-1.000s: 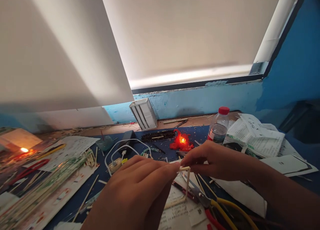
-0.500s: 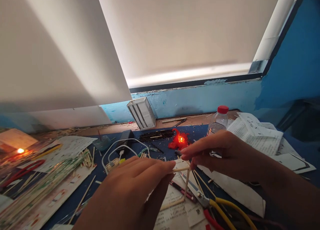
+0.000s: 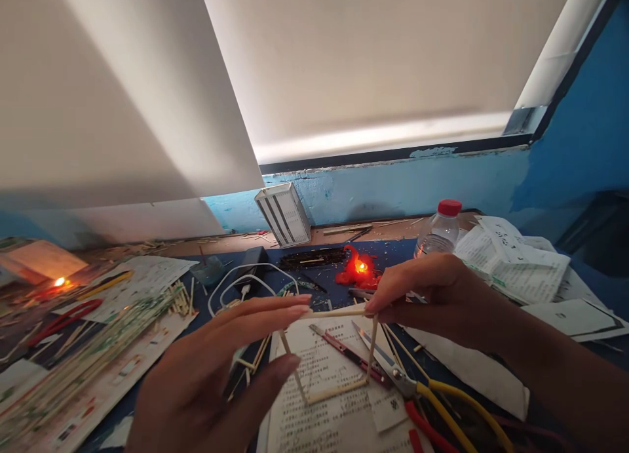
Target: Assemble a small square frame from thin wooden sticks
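Head view: the left hand (image 3: pixel 216 368) and the right hand (image 3: pixel 432 295) hold a small square frame of thin sticks (image 3: pixel 334 351) between them, raised above a printed sheet (image 3: pixel 339 427) at 6 o'clock. The left fingertips pinch the frame's upper left corner; the right fingertips pinch the upper right corner, so both hands are clamped on the frame, spread to its two sides. Directly under the frame, at 5 o'clock, lie a red-handled tool (image 3: pixel 351 354) and scissors with yellow handles (image 3: pixel 427 397), both resting on the printed sheet and partly covered by the right forearm. At 12 o'clock from the frame a lit red candle (image 3: pixel 358 269) burns on the blue table (image 3: pixel 393 250), with a black strip (image 3: pixel 314 257) just beside it. At 1 o'clock stands a clear plastic bottle (image 3: pixel 439 233) with a red cap; its contents cannot be made out. Folded printed papers (image 3: pixel 511 263) lie at 2 o'clock. A striped white box (image 3: pixel 284 215) leans at 11 o'clock, its interior hidden. A white cable (image 3: pixel 246 286) coils at 10 o'clock. A heap of loose sticks (image 3: pixel 98 354) covers papers at 9 o'clock, near red-handled scissors (image 3: pixel 61 318) and a second flame (image 3: pixel 59 282). The print on the sheets is too small to read.
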Tool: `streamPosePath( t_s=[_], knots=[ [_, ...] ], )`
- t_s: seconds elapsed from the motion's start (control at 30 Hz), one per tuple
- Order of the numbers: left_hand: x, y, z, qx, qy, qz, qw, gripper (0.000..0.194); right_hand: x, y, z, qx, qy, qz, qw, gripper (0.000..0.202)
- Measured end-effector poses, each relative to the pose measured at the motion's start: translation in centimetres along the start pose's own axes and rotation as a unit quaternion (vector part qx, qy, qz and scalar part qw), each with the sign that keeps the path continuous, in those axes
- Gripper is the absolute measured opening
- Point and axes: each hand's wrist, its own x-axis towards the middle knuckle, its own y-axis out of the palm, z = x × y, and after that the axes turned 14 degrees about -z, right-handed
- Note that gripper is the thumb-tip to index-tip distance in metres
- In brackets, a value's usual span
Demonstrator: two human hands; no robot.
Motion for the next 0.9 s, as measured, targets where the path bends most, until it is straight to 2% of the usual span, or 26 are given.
streamPosePath(
  t_s=[0.13, 0.23, 0.37, 0.47, 0.6, 0.9],
  knots=[
    [-0.5, 0.9, 1.0, -0.129, -0.124, -0.103, 0.979, 0.026, 0.0, 0.2, 0.4, 0.002, 0.023, -0.004, 1.000, 0.016],
    [-0.5, 1.6, 1.3, -0.205, -0.183, -0.121, 0.954, 0.016, -0.1, 0.2, 0.7, 0.010, 0.045, -0.004, 0.999, 0.016],
    [-0.5, 1.9, 1.9, -0.256, -0.179, -0.098, 0.945, 0.011, -0.1, 0.2, 0.4, 0.018, 0.052, -0.003, 0.998, 0.018],
    [-0.6, 1.9, 2.0, -0.269, -0.180, -0.084, 0.943, 0.009, -0.2, 0.0, -0.3, 0.035, 0.029, 0.006, 0.999, 0.022],
    [-0.5, 1.9, 1.6, -0.291, -0.206, -0.085, 0.931, 0.008, -0.2, -0.1, -0.7, 0.032, 0.015, 0.008, 0.999, 0.025],
    [-0.5, 2.0, 1.3, -0.291, -0.228, -0.086, 0.925, 0.005, -0.2, -0.1, -0.7, 0.030, 0.005, 0.004, 1.000, 0.025]
  ],
)
